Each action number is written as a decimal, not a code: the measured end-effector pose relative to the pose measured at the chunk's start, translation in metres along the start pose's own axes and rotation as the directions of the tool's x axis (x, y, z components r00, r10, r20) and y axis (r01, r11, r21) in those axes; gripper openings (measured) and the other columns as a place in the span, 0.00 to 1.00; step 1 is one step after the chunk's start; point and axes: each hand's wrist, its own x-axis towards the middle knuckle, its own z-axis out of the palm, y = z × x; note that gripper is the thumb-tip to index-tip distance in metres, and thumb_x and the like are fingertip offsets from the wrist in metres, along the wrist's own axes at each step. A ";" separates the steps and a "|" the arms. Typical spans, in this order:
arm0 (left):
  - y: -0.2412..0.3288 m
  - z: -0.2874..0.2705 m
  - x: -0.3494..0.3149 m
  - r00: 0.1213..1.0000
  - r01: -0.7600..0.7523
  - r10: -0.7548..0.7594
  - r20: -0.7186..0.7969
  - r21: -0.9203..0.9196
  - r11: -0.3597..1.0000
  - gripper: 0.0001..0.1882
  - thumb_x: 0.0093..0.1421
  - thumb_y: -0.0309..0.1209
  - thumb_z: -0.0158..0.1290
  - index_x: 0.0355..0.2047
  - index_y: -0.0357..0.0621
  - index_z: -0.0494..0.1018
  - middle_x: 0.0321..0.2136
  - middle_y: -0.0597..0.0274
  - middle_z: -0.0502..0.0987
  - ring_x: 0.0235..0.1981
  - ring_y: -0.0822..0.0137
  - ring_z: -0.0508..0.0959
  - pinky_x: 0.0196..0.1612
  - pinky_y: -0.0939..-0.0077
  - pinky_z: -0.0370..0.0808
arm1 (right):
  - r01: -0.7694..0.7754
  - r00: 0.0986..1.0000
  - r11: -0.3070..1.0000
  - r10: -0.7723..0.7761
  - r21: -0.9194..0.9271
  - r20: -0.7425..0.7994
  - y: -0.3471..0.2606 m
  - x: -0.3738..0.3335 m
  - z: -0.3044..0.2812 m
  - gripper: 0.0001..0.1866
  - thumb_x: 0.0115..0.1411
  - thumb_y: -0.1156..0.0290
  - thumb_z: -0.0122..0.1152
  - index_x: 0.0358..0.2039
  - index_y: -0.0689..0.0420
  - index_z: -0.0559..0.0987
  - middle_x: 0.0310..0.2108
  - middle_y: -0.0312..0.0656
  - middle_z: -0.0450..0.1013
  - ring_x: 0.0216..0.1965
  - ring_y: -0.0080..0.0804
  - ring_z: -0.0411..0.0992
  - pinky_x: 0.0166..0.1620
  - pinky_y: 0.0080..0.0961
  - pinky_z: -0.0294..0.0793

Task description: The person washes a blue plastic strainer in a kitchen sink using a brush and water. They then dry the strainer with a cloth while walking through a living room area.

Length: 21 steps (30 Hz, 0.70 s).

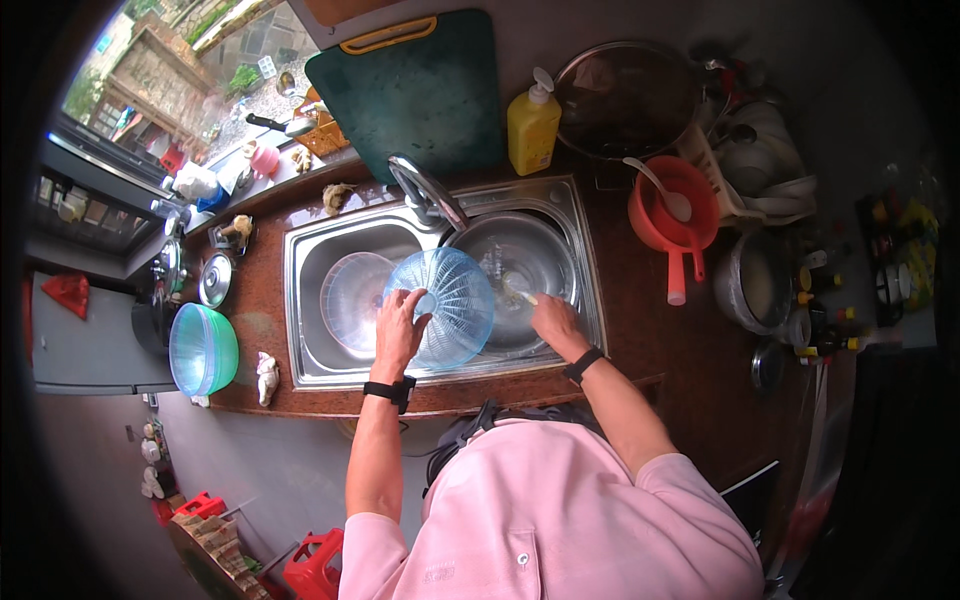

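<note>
My left hand [401,325] is closed on a blue slotted plastic colander [455,290], which is tilted over the divider between the two sink bowls. In the left bowl sits a clear plastic bowl [345,300]. A large metal basin [545,250] fills most of the right bowl, with what looks like water in it. My right hand [557,324] is over the basin's near right side, fingers pinched on a small pale object [524,296] whose kind I cannot make out. The faucet [425,190] arches over the back of the sink.
A green cutting board [410,95] and yellow pump bottle [533,125] stand behind the sink. To the right are a red dipper [660,225] with a white spoon [672,200] and a dish rack [735,190]. Green bowls [202,350] sit at the left counter edge.
</note>
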 end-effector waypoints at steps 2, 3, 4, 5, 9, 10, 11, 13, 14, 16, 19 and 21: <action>-0.004 -0.003 0.000 0.999 -0.033 0.033 0.019 -0.001 0.999 0.26 0.54 0.28 0.67 0.55 0.52 0.76 0.47 0.54 0.76 0.49 0.49 0.76 0.50 0.55 0.74 | -0.057 0.998 0.998 0.059 0.040 -0.030 0.004 -0.003 0.003 0.15 0.62 0.69 0.57 0.47 0.56 0.85 0.39 0.59 0.82 0.44 0.61 0.81 0.47 0.52 0.79; -0.006 -0.005 0.001 0.998 -0.061 0.061 0.026 0.003 0.998 0.26 0.55 0.27 0.67 0.55 0.52 0.76 0.47 0.54 0.76 0.49 0.49 0.76 0.50 0.55 0.75 | -0.061 0.998 0.991 0.064 0.115 -0.023 0.007 -0.004 0.003 0.16 0.63 0.68 0.57 0.48 0.55 0.85 0.38 0.59 0.82 0.43 0.59 0.81 0.46 0.52 0.80; -0.007 -0.008 0.000 0.996 -0.084 0.084 0.031 0.010 0.996 0.26 0.55 0.27 0.67 0.55 0.52 0.76 0.48 0.54 0.76 0.50 0.49 0.76 0.51 0.55 0.75 | -0.061 0.998 0.980 0.065 0.190 -0.014 0.004 -0.009 -0.005 0.16 0.63 0.67 0.58 0.49 0.54 0.85 0.38 0.59 0.82 0.42 0.58 0.82 0.45 0.51 0.80; -0.006 -0.011 0.001 0.998 -0.054 0.054 0.035 0.003 0.999 0.25 0.56 0.25 0.66 0.55 0.49 0.78 0.49 0.54 0.77 0.50 0.49 0.76 0.55 0.56 0.74 | -0.060 0.998 0.963 0.064 0.263 -0.008 -0.003 -0.014 -0.015 0.16 0.64 0.66 0.58 0.50 0.54 0.84 0.37 0.59 0.82 0.41 0.57 0.82 0.44 0.51 0.80; -0.007 -0.011 -0.002 1.000 -0.023 0.024 0.009 -0.021 0.999 0.22 0.57 0.27 0.65 0.54 0.49 0.78 0.49 0.54 0.78 0.49 0.49 0.76 0.54 0.57 0.74 | 0.201 0.979 0.912 -0.176 0.357 -0.101 -0.053 -0.064 -0.068 0.19 0.66 0.70 0.60 0.57 0.51 0.81 0.34 0.54 0.82 0.37 0.53 0.82 0.36 0.42 0.81; -0.003 -0.011 -0.003 1.000 -0.010 0.010 0.004 -0.032 0.999 0.22 0.58 0.28 0.65 0.53 0.50 0.79 0.49 0.55 0.78 0.49 0.49 0.76 0.53 0.57 0.74 | 0.326 0.945 0.882 -0.290 0.340 -0.152 -0.053 -0.069 -0.060 0.20 0.64 0.72 0.62 0.57 0.52 0.80 0.34 0.53 0.82 0.36 0.54 0.82 0.36 0.44 0.81; 0.000 -0.010 -0.001 1.000 -0.002 0.002 -0.003 -0.042 0.999 0.21 0.58 0.28 0.65 0.53 0.50 0.79 0.49 0.55 0.78 0.49 0.49 0.76 0.53 0.57 0.74 | 0.437 0.893 0.847 -0.368 0.303 -0.260 -0.054 -0.071 -0.049 0.19 0.64 0.72 0.62 0.56 0.52 0.80 0.33 0.54 0.82 0.35 0.55 0.82 0.36 0.46 0.80; -0.001 -0.005 -0.002 1.000 -0.021 0.021 -0.011 -0.003 1.000 0.20 0.59 0.30 0.65 0.53 0.50 0.79 0.49 0.56 0.78 0.49 0.49 0.76 0.53 0.57 0.74 | 0.475 0.864 0.840 -0.388 0.264 -0.321 -0.053 -0.074 -0.028 0.16 0.64 0.70 0.62 0.52 0.52 0.81 0.33 0.54 0.81 0.35 0.57 0.81 0.37 0.50 0.80; -0.002 -0.004 -0.001 0.999 -0.031 0.031 -0.018 0.018 0.999 0.19 0.59 0.31 0.65 0.52 0.50 0.79 0.49 0.56 0.78 0.49 0.49 0.76 0.53 0.57 0.74 | 0.374 0.915 0.887 -0.305 0.272 -0.265 -0.047 -0.070 -0.021 0.15 0.64 0.69 0.62 0.52 0.51 0.81 0.33 0.54 0.81 0.36 0.57 0.81 0.37 0.50 0.80; -0.004 -0.005 0.003 0.998 -0.062 0.062 -0.006 -0.005 0.998 0.20 0.59 0.30 0.65 0.52 0.50 0.79 0.49 0.57 0.79 0.50 0.49 0.76 0.54 0.57 0.75 | 0.163 0.981 0.949 -0.126 0.269 -0.151 -0.026 -0.056 -0.007 0.14 0.64 0.67 0.61 0.50 0.50 0.82 0.33 0.53 0.82 0.37 0.58 0.81 0.38 0.51 0.80; 0.000 -0.015 0.007 0.994 -0.099 0.100 0.052 -0.027 0.995 0.21 0.58 0.28 0.65 0.53 0.49 0.79 0.50 0.57 0.79 0.52 0.49 0.75 0.55 0.56 0.75 | 0.281 0.938 0.935 -0.221 0.215 -0.267 -0.026 -0.051 -0.028 0.15 0.65 0.67 0.60 0.51 0.51 0.81 0.31 0.53 0.81 0.34 0.57 0.81 0.36 0.52 0.79; -0.001 -0.014 0.005 0.990 -0.132 0.134 0.034 -0.043 0.990 0.21 0.58 0.27 0.64 0.53 0.49 0.79 0.51 0.57 0.79 0.52 0.49 0.75 0.56 0.57 0.74 | 0.435 0.866 0.882 -0.355 0.181 -0.353 -0.048 -0.060 -0.049 0.14 0.65 0.68 0.59 0.50 0.53 0.81 0.29 0.52 0.81 0.31 0.54 0.82 0.33 0.50 0.79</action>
